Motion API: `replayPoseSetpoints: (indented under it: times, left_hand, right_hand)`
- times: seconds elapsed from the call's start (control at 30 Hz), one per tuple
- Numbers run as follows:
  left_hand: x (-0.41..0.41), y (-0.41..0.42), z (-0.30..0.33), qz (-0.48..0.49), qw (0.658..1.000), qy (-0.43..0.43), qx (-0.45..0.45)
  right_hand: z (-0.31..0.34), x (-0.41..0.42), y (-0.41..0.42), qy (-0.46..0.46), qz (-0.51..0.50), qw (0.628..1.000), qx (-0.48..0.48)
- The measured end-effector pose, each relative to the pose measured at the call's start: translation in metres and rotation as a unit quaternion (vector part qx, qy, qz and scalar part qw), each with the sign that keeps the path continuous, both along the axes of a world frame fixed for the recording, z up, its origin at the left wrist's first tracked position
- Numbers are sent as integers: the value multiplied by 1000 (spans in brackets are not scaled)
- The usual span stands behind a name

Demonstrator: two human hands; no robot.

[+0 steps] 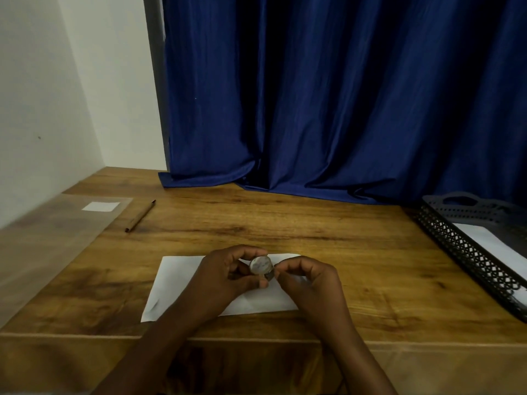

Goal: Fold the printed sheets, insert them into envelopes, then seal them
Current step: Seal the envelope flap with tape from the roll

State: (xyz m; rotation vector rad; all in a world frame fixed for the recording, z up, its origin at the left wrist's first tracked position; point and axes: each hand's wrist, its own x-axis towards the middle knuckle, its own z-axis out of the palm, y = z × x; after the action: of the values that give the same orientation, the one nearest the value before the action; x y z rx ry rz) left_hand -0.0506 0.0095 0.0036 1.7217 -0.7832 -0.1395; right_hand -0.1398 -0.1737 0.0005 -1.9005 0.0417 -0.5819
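The left hand (228, 276) holds a small round roll, likely tape (261, 266), over the white envelope (182, 286) on the counter (313, 223); the right hand (306, 276) pinches at its edge; better to free a short strip and press it flat across the flap.

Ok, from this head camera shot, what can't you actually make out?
- Small round roll, head view: the left hand and right hand cover its sides, so what it is stays unclear.
- White envelope: the hands hide its middle, so flap state is unknown.
- Black tray: cut off by the right edge; the paper inside shows only partly.
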Motion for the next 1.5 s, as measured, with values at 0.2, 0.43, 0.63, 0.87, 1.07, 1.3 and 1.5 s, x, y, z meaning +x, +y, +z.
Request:
replayPoseSetpoints:
  times: [0.2,0.43,0.63,0.87,1.07,1.3,1.5]
  left_hand:
    - [1,-1,-1,11,1000,0,-9]
    - [2,-1,-2,17,1000,-5,-8]
    - [2,-1,-3,18,1000,-5,-11]
    - [3,-1,-3,34,999,10,-23]
    - [4,1,1,55,996,27,-58]
    - [12,42,15,143,988,-45,-42]
    - [28,123,24,324,938,-72,97]
  right_hand:
    - [-2,0,-2,-17,3,1000,-14]
    - [2,0,0,-18,6,1000,21]
    - [3,-1,2,4,19,1000,9]
    - [7,-4,0,-15,17,1000,18]
    - [9,-2,-3,1,-12,992,129]
    - [8,0,0,18,-8,994,108]
    - [5,2,0,31,-4,998,60]
